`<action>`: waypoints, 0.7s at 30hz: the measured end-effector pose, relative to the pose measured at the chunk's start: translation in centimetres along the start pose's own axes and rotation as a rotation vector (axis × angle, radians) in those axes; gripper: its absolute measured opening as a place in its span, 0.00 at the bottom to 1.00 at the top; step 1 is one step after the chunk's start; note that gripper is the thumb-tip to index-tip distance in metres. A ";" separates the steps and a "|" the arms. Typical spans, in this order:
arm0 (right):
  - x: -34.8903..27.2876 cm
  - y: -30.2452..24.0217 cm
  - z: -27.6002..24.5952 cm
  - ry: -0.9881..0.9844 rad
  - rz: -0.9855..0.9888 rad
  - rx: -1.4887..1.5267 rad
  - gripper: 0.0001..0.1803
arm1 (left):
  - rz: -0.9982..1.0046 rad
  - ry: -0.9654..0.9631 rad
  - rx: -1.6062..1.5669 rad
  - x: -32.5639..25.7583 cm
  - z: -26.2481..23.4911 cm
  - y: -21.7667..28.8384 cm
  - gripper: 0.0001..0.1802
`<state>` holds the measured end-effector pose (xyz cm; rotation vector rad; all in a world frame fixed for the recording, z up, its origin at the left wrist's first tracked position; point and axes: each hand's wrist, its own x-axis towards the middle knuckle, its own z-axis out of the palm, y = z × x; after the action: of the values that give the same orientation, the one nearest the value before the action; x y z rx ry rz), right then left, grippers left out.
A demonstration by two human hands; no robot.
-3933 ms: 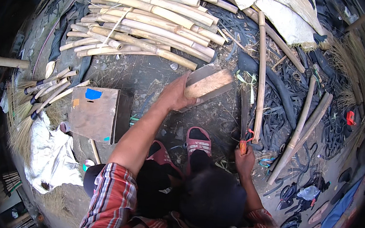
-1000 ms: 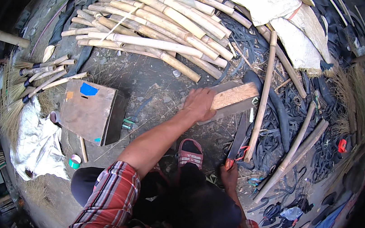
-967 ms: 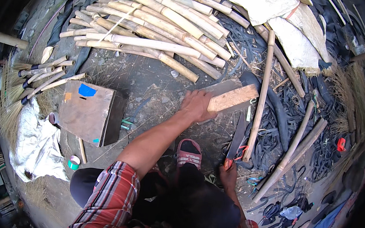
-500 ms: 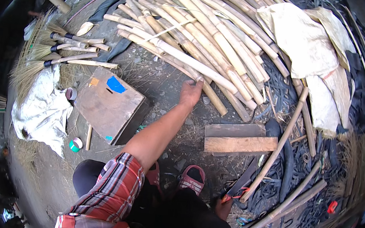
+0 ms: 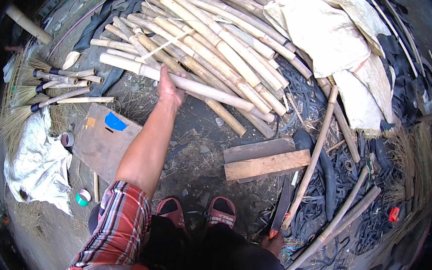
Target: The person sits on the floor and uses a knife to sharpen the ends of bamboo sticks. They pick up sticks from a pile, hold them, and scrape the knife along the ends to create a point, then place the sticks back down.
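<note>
My left hand is stretched forward and closed round a pale bamboo pole, left of its middle. This pole lies across the near side of a heap of bamboo poles. Low on the right, beside my knee, my right hand is closed on the orange handle of what looks like a hand saw. The saw's long dark blade points away from me, beside an upright-leaning bamboo pole.
A wooden block lies ahead of my sandals. Left are a wooden box, grass brooms, a silvery sheet and a green tape roll. Dark rubber strips and a whitish sack lie right.
My left hand has moved left and now grips the pale pole, whose left end has shifted left and nearer. The view has shifted too. My right hand stays low with the saw.
</note>
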<state>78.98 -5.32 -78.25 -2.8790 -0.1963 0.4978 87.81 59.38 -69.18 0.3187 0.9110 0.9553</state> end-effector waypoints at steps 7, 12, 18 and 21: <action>-3.6 1.5 -5.2 0.163 -0.137 0.177 0.14 | 0.242 -0.456 -0.011 -14.8 6.1 11.7 0.23; -8.8 0.9 -9.8 0.291 -0.069 0.213 0.16 | 0.242 -0.581 0.050 -26.3 6.8 10.5 0.21; -11.0 -0.9 -15.3 0.242 0.041 0.576 0.17 | 0.379 -0.780 0.199 -34.4 7.0 7.4 0.32; -10.4 -1.6 -17.3 0.211 0.051 0.630 0.15 | 0.562 -0.828 0.121 -36.0 9.4 11.3 0.41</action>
<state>75.08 -8.68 -58.66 -2.2961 0.0630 0.2065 79.62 37.88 -37.79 1.0227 0.1016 1.1351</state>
